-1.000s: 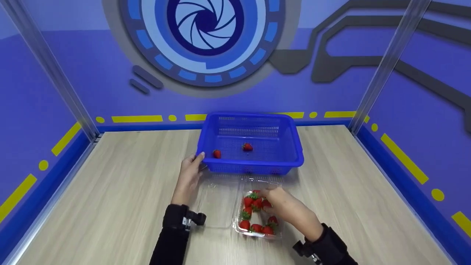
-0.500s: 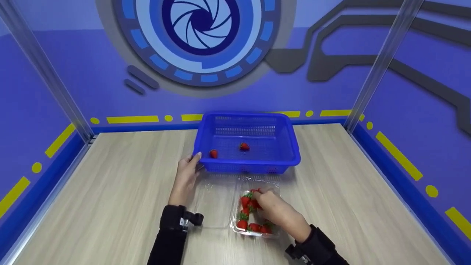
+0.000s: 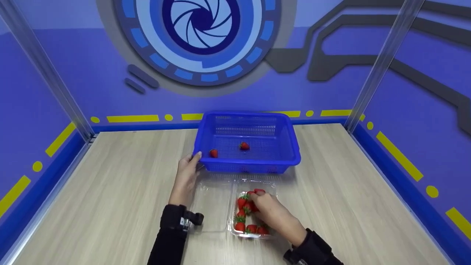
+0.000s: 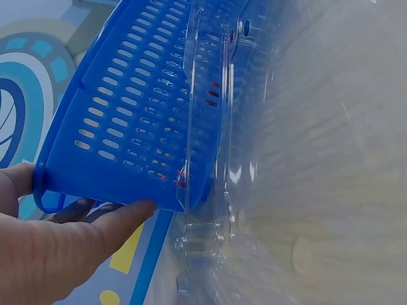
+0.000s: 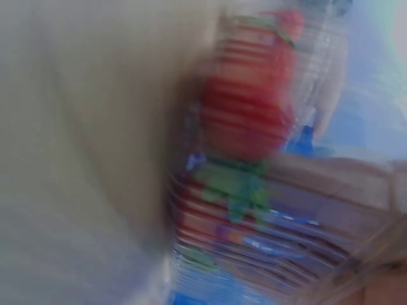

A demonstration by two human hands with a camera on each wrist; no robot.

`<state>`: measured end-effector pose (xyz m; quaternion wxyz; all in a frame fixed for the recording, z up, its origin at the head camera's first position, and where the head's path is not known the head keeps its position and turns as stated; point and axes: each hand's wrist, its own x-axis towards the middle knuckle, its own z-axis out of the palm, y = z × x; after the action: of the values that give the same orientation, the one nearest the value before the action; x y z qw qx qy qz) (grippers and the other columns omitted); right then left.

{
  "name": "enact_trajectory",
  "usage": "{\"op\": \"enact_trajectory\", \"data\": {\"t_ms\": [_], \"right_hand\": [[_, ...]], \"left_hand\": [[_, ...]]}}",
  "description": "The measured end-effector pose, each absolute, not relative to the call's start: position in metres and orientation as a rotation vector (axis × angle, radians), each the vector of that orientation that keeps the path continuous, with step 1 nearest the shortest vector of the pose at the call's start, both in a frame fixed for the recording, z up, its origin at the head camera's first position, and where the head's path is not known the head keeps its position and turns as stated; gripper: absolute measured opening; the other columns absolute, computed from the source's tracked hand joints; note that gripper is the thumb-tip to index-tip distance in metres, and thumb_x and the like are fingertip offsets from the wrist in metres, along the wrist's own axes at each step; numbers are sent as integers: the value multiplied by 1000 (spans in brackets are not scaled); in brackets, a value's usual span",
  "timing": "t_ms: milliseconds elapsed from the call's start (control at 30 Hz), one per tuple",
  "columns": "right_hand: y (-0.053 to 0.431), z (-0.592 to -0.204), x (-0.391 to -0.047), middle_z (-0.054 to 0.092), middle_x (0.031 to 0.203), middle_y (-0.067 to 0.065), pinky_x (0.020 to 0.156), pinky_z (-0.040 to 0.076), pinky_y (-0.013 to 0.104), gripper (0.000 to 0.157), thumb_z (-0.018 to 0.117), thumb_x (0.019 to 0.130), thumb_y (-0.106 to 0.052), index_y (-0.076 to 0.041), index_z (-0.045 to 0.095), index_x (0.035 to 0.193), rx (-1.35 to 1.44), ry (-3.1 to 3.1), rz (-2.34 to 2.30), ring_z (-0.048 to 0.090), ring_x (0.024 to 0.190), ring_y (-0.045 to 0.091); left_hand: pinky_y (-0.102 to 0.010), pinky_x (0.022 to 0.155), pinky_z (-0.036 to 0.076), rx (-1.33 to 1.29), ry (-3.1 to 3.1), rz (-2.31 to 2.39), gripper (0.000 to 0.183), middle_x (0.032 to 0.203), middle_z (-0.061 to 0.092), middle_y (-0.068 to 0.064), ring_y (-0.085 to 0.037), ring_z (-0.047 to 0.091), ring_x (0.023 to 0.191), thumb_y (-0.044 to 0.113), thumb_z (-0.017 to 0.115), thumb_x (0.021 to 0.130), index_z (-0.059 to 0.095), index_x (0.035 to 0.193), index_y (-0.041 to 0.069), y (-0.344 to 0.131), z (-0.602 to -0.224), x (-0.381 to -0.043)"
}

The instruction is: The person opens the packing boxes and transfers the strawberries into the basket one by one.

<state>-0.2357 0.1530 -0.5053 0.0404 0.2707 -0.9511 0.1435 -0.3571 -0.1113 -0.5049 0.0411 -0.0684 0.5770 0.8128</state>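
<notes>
My left hand (image 3: 186,178) grips the near left corner of the blue plastic basket (image 3: 254,162), thumb on the rim, as the left wrist view shows. One strawberry (image 3: 213,153) lies by that corner inside and another strawberry (image 3: 244,146) near the middle. In front is a clear plastic clamshell box (image 3: 254,236) holding several strawberries (image 3: 240,226). My right hand (image 3: 275,214) reaches down into it, fingers bent among the fruit at the back. The right wrist view is blurred, with a large strawberry (image 5: 248,111) close up; I cannot tell whether the fingers pinch one.
The box's transparent lid (image 3: 211,209) lies folded out to the left, beside my left wrist. The wooden table (image 3: 128,191) is enclosed by blue printed panels (image 3: 147,105) at the back and sides, with metal posts (image 3: 379,70) at the corners.
My right hand has moved left and down among the strawberries. The clamshell box has slid slightly left and toward me. My left hand keeps its grip on the basket.
</notes>
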Motion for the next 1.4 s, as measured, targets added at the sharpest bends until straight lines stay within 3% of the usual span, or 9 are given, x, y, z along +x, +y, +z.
{"op": "enact_trajectory", "data": {"t_ms": [300, 633, 900, 1167, 1400], "right_hand": [[155, -503, -238, 67, 88, 10, 67, 59, 37, 25, 78, 75, 9, 0, 70, 96, 816, -2921, 481, 68, 81, 27], [168, -478, -236, 65, 91, 8, 67, 56, 34, 30, 77, 74, 14, 3, 69, 100, 741, -2865, 710, 64, 81, 23], [180, -460, -235, 65, 90, 8, 62, 53, 26, 26, 80, 76, 10, 2, 68, 98, 831, -2689, 698, 61, 77, 17], [188, -451, -232, 65, 94, 6, 63, 53, 26, 30, 79, 75, 12, 0, 68, 100, 823, -2595, 707, 59, 77, 15], [191, -448, -235, 67, 96, 7, 65, 56, 25, 30, 79, 77, 10, 0, 68, 103, 854, -2615, 714, 62, 80, 16]], "left_hand": [[-48, 113, 42, -188, 1780, 2500, 55, 150, 47, -28, -33, 53, 133, 22, 53, 107, 37, 152, -6, -111, -505, -357], [-50, 113, 42, -168, 1750, 2530, 54, 149, 47, -30, -38, 51, 134, 19, 53, 107, 38, 151, -8, -111, -505, -357], [-54, 111, 43, -165, 1808, 2529, 51, 144, 50, -34, -34, 59, 124, 19, 54, 107, 42, 147, -10, -110, -506, -357], [-53, 112, 41, -157, 1801, 2515, 51, 146, 48, -34, -39, 54, 132, 18, 53, 107, 41, 148, -10, -112, -509, -357], [-53, 111, 42, -205, 1829, 2490, 48, 142, 53, -32, -36, 58, 127, 19, 54, 107, 46, 145, -8, -110, -505, -358]]}}
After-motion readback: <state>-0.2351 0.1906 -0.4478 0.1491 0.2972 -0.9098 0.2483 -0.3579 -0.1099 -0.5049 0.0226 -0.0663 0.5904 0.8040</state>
